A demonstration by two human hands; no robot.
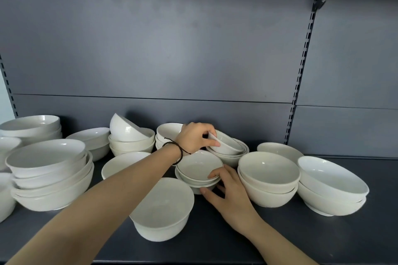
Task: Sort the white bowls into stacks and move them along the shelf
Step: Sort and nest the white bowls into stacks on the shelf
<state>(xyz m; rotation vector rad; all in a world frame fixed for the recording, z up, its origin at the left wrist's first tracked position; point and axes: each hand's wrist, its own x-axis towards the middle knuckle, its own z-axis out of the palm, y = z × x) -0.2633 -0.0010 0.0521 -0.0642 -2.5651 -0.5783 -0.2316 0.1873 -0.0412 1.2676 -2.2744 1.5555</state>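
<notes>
Many white bowls stand on a dark grey shelf (pixel 280 241). My left hand (pixel 195 136), with a dark cord at the wrist, pinches the rim of a small tilted bowl (pixel 229 143) that leans on a short stack of rimmed dishes (pixel 234 157) at the back. My right hand (pixel 228 189) grips the right side of a low stack of small dark-rimmed dishes (pixel 197 168) in the middle, thumb on the top rim and fingers at the base.
A single deep bowl (pixel 162 208) stands in front under my left forearm. Stacks of big bowls (pixel 49 170) fill the left. A two-bowl stack (pixel 268 176) and another (pixel 331 187) stand to the right. The grey back panel is close behind.
</notes>
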